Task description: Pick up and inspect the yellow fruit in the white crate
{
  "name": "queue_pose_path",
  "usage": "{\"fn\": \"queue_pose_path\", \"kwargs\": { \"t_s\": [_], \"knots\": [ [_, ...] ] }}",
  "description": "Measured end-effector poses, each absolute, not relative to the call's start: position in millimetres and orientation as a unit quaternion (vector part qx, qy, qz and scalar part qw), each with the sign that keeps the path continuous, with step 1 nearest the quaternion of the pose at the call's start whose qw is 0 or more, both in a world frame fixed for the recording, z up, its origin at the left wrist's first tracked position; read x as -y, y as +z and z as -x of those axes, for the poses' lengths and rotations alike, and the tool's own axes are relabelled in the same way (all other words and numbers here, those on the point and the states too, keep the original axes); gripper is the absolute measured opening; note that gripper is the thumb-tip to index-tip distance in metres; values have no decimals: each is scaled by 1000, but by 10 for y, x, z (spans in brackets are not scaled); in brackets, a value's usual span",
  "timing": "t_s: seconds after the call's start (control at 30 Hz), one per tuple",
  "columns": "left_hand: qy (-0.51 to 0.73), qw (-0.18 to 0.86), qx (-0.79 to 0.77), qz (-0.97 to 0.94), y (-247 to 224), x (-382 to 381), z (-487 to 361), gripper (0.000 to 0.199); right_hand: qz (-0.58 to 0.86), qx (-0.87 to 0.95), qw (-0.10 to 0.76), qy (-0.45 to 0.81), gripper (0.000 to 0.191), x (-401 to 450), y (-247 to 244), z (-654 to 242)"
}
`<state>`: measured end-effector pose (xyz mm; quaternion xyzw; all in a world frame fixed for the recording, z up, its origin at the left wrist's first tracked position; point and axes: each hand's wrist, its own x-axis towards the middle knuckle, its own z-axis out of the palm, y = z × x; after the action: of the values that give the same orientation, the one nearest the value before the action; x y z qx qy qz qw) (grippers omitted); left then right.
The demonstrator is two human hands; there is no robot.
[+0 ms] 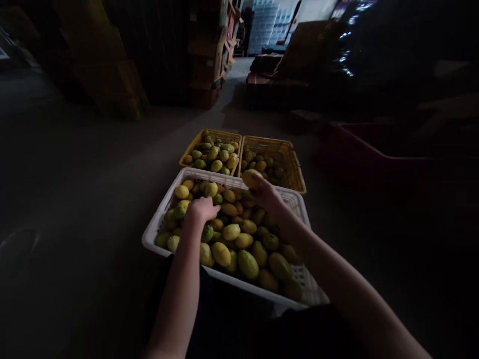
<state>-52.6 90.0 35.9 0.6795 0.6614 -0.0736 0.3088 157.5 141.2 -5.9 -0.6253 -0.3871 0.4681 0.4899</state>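
And here's the right hand [267, 193], curled partway closed around one yellow-green oval fruit [251, 178], which shows over the far rim of the white plastic crate [148, 238], right by the near side of the right yellow crate [291, 165]! How high it sits above that rim, this angle won't tell us. Over to the left hand [204, 209]: palm down among the heaped fruit [231, 232], thumb out to the right, the other fingertips mostly out of sight, so whether it has hold of anything, I cannot tell.

What would make this a tidy play? I'd say a light, rounded grip on the middle of the fruit, enough to keep it from slipping and no squeeze that might bruise the skin. Lift clear of the rim, lower rather than drop, and let the left hand part the pile gently, since neighbouring fruit could roll.

Now the angle on that held fruit: its long axis lies roughly crosswise, side to side, with the bare rounded end pointing left and the other end covered by the fingers. Beyond it, the left yellow crate [182, 160] is well stocked too, its fruit lying every which way
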Motion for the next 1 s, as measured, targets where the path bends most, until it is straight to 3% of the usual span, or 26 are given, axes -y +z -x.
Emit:
{"fn": "queue_pose_path", "kwargs": {
  "t_s": [0.17, 0.3, 0.43, 0.57, 0.83, 1.0],
  "knots": [
    [-71, 324, -626, -706, 229, -1047, 210, 45, 461, 308, 619, 557, 14, -882, 717, -2098],
    [-78, 302, -655, -689, -24, -1018, 99, 37, 439, 210, 685, 541, 17, -426, 794, -2265],
    [-54, 247, -689, -679, -420, -871, 185, 25, 494, 99, 643, 577, 15, -190, 546, -2216],
    [-29, 196, -710, -676, -747, -846, 255, 21, 453, 103, 641, 610, 24, -124, 489, -2092],
    [-36, 142, -746, -650, -1044, -1086, -43, 37, 349, 9, 564, 748, 19, -7, 714, -2012],
    [-62, 127, -755, -641, -1155, -1180, -137, 49, 327, -11, 581, 746, 32, -51, 658, -2068]
  ]
}}
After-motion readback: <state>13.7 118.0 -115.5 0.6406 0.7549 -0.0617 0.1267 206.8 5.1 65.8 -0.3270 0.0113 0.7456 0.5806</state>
